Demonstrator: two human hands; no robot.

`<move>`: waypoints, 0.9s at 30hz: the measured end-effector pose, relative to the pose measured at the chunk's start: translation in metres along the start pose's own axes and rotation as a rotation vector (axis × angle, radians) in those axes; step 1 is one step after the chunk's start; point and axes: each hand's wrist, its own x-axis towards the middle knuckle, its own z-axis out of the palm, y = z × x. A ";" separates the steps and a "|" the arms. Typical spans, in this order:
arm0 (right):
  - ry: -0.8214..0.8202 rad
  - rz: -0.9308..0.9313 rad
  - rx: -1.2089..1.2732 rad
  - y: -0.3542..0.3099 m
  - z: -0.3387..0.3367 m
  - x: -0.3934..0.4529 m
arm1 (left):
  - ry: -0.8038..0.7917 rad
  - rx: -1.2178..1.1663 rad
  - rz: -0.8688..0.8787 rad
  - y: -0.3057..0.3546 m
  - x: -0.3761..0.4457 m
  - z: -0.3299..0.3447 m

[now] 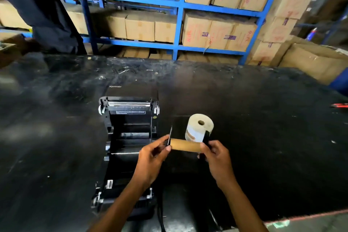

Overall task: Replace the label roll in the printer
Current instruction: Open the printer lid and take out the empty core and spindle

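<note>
A black label printer (130,117) lies open on the black table (263,128), lid tilted back, its roll bay bare. Just right of it I hold an empty brown cardboard core (185,144) sideways on a black spindle. My left hand (153,158) pinches the thin black end plate at the core's left end. My right hand (216,158) grips the black holder piece at its right end. A full white label roll (199,128) stands on end on the table right behind the core.
Another person in dark clothes (43,9) stands at the table's far left corner. Blue shelving (178,9) full of cardboard boxes lines the back. A large open carton (316,60) sits at the right. A red-handled tool (339,105) lies near the right edge.
</note>
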 end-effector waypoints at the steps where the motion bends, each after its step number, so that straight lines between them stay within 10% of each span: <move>1: 0.024 0.038 -0.015 0.004 -0.014 0.003 | -0.017 -0.010 -0.012 0.000 0.005 0.012; 11: 0.186 0.237 0.076 0.059 -0.134 0.047 | -0.026 0.291 -0.079 -0.039 0.054 0.103; 17: 0.078 0.271 0.008 0.085 -0.141 0.054 | -0.195 0.961 0.039 -0.089 0.058 0.106; 27: 0.011 0.287 -0.075 0.108 -0.119 0.056 | -0.140 0.850 0.117 -0.121 0.061 0.101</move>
